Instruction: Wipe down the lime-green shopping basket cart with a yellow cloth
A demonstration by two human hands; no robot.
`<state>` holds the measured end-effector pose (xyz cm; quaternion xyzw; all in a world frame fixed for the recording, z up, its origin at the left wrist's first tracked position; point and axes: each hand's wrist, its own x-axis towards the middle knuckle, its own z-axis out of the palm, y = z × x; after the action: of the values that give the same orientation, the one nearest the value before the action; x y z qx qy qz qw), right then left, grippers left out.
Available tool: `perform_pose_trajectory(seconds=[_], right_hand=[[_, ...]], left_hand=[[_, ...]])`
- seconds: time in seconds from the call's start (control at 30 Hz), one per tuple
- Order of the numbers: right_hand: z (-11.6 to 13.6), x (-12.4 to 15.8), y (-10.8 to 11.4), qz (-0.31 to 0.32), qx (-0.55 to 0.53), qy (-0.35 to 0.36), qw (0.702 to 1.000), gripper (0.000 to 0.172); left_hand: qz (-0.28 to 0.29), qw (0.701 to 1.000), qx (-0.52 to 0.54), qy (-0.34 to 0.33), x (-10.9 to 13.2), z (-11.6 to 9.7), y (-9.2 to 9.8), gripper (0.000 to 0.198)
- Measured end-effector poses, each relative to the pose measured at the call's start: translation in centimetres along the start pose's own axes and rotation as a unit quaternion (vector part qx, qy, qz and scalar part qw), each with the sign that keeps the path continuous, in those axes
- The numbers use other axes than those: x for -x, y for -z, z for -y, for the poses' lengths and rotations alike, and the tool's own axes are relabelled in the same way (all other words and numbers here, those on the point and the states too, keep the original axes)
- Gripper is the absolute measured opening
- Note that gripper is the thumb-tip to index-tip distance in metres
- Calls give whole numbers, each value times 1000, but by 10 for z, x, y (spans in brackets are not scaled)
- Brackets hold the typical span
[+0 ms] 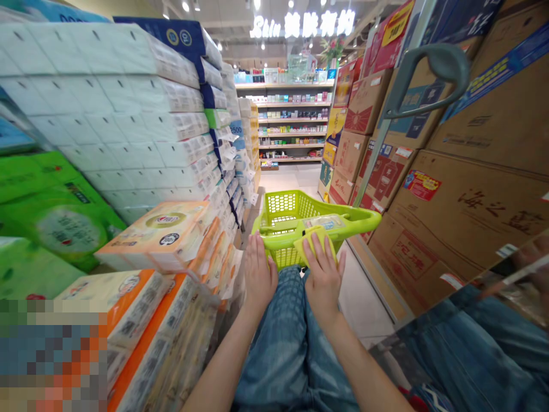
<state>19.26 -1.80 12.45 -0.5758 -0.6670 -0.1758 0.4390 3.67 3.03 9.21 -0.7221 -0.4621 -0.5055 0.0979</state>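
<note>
A lime-green plastic shopping basket [309, 201] with perforated sides stands before my knees. Its grey pull handle [461, 71] rises on a long metal bar at the right. My left hand [259, 272] lies against the basket's near left corner, fingers stretched and close together. A folded yellow cloth [300, 247] is under my right hand [323, 268], whose fingers press it onto the near rim. Just behind the cloth, a printed label [323, 222] shows on the basket's green handle. Whether anything lies deep inside the basket I cannot tell.
Stacked white tissue packs [128, 97] and orange tissue packs [160, 229] line the left side. Tall cardboard cartons [484, 200] rise on the right above a low ledge. A reflective panel [484, 332] stands at lower right. Stocked shelves [291, 120] cross the aisle's far end.
</note>
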Motion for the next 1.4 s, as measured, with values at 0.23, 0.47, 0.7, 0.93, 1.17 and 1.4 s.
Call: perform_pose_trajectory(seconds=[0.23,0.47,0.7,0.93,1.17,1.4], right_hand=[[59,-13,-25,45,-75,91,992,51],[-5,-1,2,32,-7,67,997,66],[17,-6,-6,20,7,10,1000,68],[52,-8,-21,66,-67,92,991,55],[-20,0,7,5,-1,6,1000,72],[37,0,-23,17,-14,20,1000,61]], left_hand=[[17,999,10,29,6,8,0,61],[7,1000,-31,0,0,2,5,66],[-4,1000,1,10,1,-3,-2,68],[10,1000,12,26,8,7,-3,60],[-3,1000,-19,-1,0,-4,0,67],[-12,1000,10,22,5,-4,-8,66]])
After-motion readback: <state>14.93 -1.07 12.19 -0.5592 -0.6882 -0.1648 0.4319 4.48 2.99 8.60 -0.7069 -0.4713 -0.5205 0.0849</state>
